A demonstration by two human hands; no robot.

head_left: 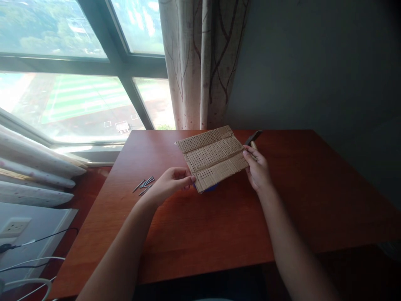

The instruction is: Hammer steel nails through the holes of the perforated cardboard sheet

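Observation:
A piece of brown cardboard [216,156] with rows of small punched holes is held up, tilted, over the table. Its two creases run across it, and part of the strip nearest me has no holes. My left hand [177,182] pinches its lower left edge between thumb and fingers. At the right edge, my right hand [257,165] grips it, thumb on top. Something blue [211,187] shows under the cardboard, mostly hidden. Several metal nails [145,184] lie left of my left hand. Just beyond my right hand is a tool with a dark head [253,137] and a light wooden handle, partly covered.
The reddish-brown wooden table [200,234] spans the view, its far edge near a patterned curtain [191,62]. A window [84,96] is at the left. Beside the table at lower left are a wall socket [15,227] and several cables [37,261].

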